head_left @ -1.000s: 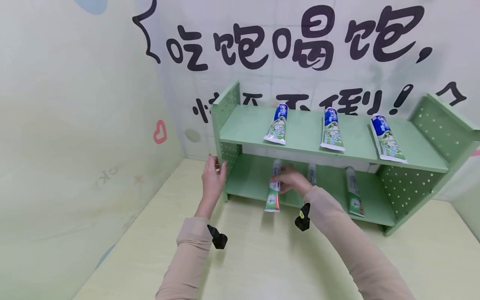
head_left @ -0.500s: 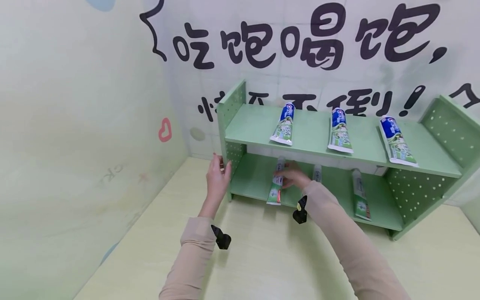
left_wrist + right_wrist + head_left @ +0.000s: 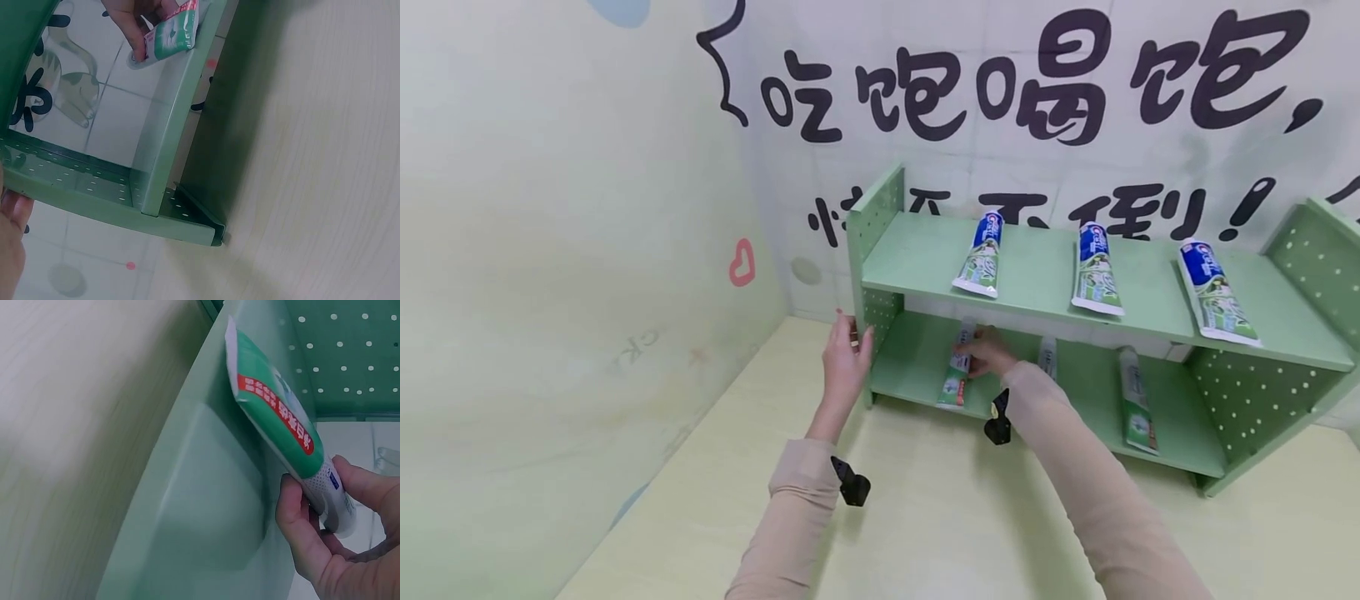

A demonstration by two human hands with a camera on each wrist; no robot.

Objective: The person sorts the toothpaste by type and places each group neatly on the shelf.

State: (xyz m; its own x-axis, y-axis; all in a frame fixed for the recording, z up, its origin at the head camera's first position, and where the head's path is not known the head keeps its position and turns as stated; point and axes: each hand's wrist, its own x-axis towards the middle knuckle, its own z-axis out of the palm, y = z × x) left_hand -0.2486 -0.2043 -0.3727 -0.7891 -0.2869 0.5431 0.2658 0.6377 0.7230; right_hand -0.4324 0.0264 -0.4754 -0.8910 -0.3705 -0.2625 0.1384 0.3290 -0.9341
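Right hand fingers clamped round soft, light green-white toothpaste tube near cap end, lower shelf left; crimped tail stiffer. Left hand fingers straight against green perforated rack side.

Green shelf on table bears seemingly six toothpaste tubes.

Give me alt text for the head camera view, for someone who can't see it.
A person's right hand grips a toothpaste tube lying on the lower board of a green two-tier shelf, while the left hand rests on the shelf's left side panel. Three more tubes lie on the top board, two others below.
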